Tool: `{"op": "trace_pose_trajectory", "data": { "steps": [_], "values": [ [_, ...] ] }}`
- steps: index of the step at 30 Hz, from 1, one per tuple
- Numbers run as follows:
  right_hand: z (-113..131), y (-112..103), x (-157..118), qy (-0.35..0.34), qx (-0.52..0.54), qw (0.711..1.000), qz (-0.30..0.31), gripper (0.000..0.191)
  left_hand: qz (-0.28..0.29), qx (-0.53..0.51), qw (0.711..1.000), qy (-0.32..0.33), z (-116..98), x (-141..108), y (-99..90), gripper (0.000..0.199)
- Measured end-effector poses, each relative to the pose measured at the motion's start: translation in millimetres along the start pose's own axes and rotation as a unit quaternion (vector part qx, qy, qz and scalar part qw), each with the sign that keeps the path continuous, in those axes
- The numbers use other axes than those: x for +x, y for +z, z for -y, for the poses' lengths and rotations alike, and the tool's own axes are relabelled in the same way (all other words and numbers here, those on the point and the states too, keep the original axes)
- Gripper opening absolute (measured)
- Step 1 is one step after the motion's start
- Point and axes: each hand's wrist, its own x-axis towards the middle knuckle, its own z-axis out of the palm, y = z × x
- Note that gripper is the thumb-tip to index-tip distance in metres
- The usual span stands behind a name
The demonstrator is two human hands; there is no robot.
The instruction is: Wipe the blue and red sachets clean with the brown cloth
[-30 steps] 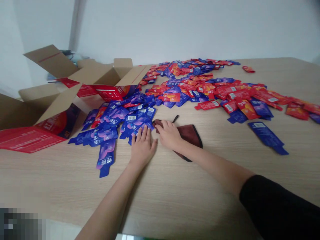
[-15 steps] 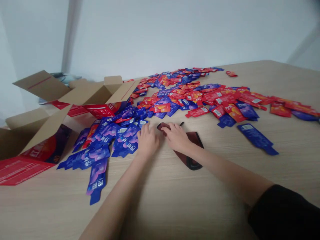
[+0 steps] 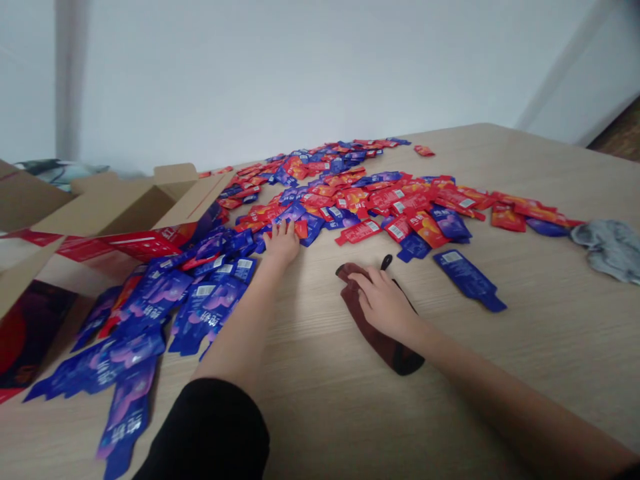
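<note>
My left hand (image 3: 283,244) reaches into the near edge of the sachet pile, fingers apart and resting on or just over a red sachet (image 3: 301,229). Blue and purple sachets (image 3: 220,297) lie in a heap to its left. Under my right hand (image 3: 381,301) is a brown pouch (image 3: 373,333) with dark trim and a black cord stopper (image 3: 387,262). The fingers of that hand are curled over the pouch's upper end, gripping it against the table. Part of the pouch is hidden by the hand.
Open cardboard boxes (image 3: 150,223) with red printed sides stand at the left. Red sachets (image 3: 400,200) spread across the back of the table, and a single blue sachet (image 3: 470,279) lies right of the pouch. A grey cloth (image 3: 613,250) sits at the right edge.
My left hand has moved forward from the bare table to the sachets. My right hand stays on the pouch. The view has turned right, bringing the grey cloth into sight.
</note>
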Motion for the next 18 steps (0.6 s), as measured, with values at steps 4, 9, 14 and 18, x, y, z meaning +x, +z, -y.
{"op": "trace_pose_trajectory", "data": {
  "steps": [4, 9, 14, 18],
  "values": [
    [-5, -4, -9, -0.005, -0.005, 1.000, 0.005, 0.041, 0.037, 0.005, 0.999, 0.032, -33, -50, 5.7, 0.044],
    [-14, -17, -30, 0.007, -0.021, 1.000, 0.018, 0.040, 0.056, -0.016, 0.995, 0.085, -82, -140, -6.7, 0.054],
    [-28, -24, -68, 0.023, -0.045, 0.999, 0.005, 0.038, 0.067, -0.057, 0.987, 0.136, -95, -206, -24.4, 0.067],
    [-42, -31, -95, 0.044, -0.016, 0.999, -0.002, 0.034, 0.093, -0.106, 0.979, 0.144, -75, -235, -42.3, 0.066]
  ]
}}
